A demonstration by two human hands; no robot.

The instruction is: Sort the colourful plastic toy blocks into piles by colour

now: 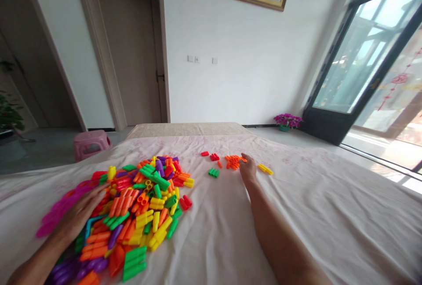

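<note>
A large heap of plastic bullet-shaped building blocks [141, 206] in red, orange, yellow, green and purple lies on the left of the cloth. My left hand [86, 206] rests against the heap's left side, fingers stretched out and holding nothing I can see. Farther off, my right hand [248, 169] is closed in a pinch at a small orange block [243, 158]. Just left of it sits a cluster of orange blocks [232, 162]. Near that cluster are red blocks [214, 157] and a green block [213, 173]. A yellow block [265, 169] lies right of my right hand.
Magenta plastic [62, 208] lies under my left arm. A pale wrinkled cloth [217, 223] covers the surface. Beyond it stand a pink stool [92, 144] on the left and a pot of purple flowers [287, 121] by the glass door.
</note>
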